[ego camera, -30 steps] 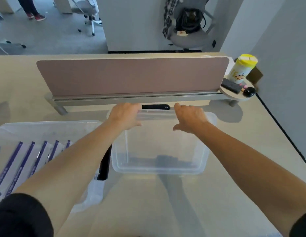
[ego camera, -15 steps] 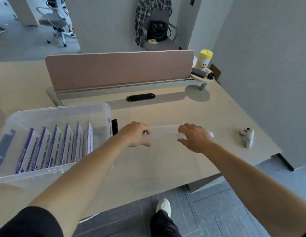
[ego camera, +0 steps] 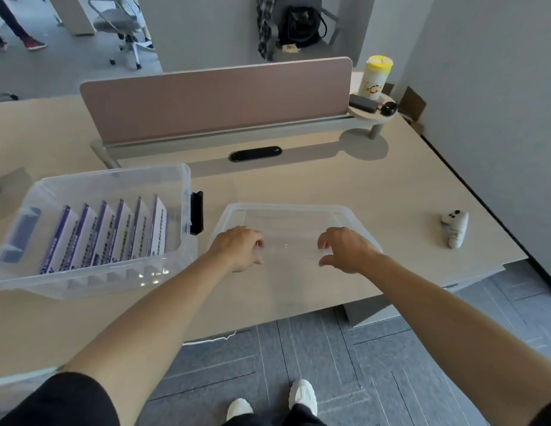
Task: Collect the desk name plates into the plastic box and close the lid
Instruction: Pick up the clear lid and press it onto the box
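Observation:
A clear plastic box [ego camera: 83, 281] stands on the desk at the left, its top uncovered. Several white and purple desk name plates [ego camera: 120, 235] stand in a row inside it. A black latch [ego camera: 196, 213] hangs on its right end. The clear lid [ego camera: 292, 219] lies flat on the desk to the right of the box. My left hand [ego camera: 237, 247] and my right hand [ego camera: 348, 250] curl over the lid's near edge, thumbs below and fingers on top.
A pink divider panel [ego camera: 219, 99] runs across the back of the desk, with a black cable slot [ego camera: 255, 153] in front of it. A yellow-capped canister [ego camera: 375, 76] stands on a small round shelf [ego camera: 371, 113]. A white controller [ego camera: 454, 227] lies at the right. The desk's near edge is just below my wrists.
The lid, held up on edge in front of me a second ago, now lies flat on the desk right of the box. My view has pulled back and swung right.

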{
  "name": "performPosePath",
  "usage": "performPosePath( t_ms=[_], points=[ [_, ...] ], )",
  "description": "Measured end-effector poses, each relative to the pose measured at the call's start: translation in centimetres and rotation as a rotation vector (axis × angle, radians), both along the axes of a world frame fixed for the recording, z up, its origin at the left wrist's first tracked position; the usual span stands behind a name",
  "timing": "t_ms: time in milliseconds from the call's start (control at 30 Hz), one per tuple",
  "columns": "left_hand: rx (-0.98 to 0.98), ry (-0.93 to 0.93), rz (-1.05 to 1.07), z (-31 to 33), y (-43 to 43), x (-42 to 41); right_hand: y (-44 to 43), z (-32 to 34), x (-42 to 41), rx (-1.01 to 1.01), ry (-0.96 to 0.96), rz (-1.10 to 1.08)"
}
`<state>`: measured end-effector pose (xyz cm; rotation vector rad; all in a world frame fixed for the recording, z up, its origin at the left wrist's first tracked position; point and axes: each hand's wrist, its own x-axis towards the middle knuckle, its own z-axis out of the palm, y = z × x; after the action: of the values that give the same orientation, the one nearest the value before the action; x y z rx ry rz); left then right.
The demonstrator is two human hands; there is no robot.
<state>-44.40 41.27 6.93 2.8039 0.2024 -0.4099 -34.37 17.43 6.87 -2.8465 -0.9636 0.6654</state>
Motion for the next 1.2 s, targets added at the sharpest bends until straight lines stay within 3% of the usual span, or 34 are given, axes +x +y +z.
performPosePath(
  t_ms=[167,333,633,867,1200],
  points=[
    [0.154,-0.193,-0.025,4.1,-0.8,2.0,-1.1,2.5,2.9,0.115,-0.090,0.023],
    [0.216,-0.358,0.108,8.3,1.5,1.4,2.2,6.0,4.2,0.335,-0.254,0.117],
    [0.305,-0.419,0.279,10.9,11.2,-6.8,14.6,8.1,-0.6,0.456,-0.400,0.324],
    [0.130,-0.372,0.410,8.4,20.5,-16.2,25.0,6.6,-9.1,0.391,-0.436,0.420],
    [0.068,-0.283,0.341,2.4,31.8,-24.2,34.7,2.7,-19.4,0.182,-0.344,0.325]
  ],
)
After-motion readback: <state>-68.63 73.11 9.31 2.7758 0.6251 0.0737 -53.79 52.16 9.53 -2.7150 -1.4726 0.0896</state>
